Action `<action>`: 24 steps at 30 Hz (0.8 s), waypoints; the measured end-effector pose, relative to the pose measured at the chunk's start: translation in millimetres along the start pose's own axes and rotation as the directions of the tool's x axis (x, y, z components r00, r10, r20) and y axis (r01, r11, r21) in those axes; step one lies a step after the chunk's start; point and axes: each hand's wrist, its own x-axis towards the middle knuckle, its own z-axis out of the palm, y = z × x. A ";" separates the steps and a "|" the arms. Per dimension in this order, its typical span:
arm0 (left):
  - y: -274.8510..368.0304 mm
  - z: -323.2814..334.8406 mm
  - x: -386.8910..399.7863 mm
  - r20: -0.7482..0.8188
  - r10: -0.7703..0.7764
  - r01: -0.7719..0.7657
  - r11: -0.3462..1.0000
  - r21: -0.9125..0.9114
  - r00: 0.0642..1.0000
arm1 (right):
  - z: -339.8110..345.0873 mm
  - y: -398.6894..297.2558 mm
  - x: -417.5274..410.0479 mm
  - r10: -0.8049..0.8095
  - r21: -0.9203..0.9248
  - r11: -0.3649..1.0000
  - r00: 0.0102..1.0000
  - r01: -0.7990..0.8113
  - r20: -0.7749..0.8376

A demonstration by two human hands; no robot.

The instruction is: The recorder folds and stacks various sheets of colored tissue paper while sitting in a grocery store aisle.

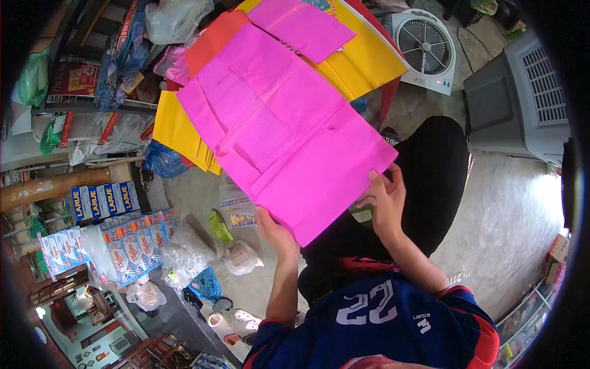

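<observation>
A large sheet of pink paper [322,170], creased and folded with overlapping flaps, spans the space before me. My left hand [278,233] grips its near left edge, thumb at the border. On the near right edge, my right hand [385,196] holds the sheet with the thumb on top and the fingers partly beneath. Past its far end, a smaller pink paper piece [302,27] lies over yellow paper sheets [359,64]. An orange-red paper [214,39] shows beside the far left edge. More folded yellow paper [177,129] sticks out to the left, partly covered by the pink sheet.
A box fan [425,48] stands on the floor at the far right, near a grey plastic unit with a slatted grille [511,92]. Stacked beer cartons [138,249], plastic bags [184,251] and several shoes [249,319] are at the left. A red table leg [389,99] rises beyond my knee.
</observation>
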 end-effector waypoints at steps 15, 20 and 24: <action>-3.0 12.0 -4.0 0.002 -0.011 0.011 0.985 -0.170 1.000 | 3.5 18.2 -2.5 0.172 -0.150 0.980 0.942 -0.133 0.290; -2.5 7.3 -1.1 0.039 0.021 -0.015 0.990 -0.142 0.999 | 7.5 13.3 -3.3 0.199 -0.160 0.974 0.940 -0.159 0.277; -5.7 -1.5 3.1 0.079 0.027 -0.021 0.996 -0.081 0.996 | 7.3 11.8 -3.2 0.169 -0.179 0.977 0.939 -0.118 0.300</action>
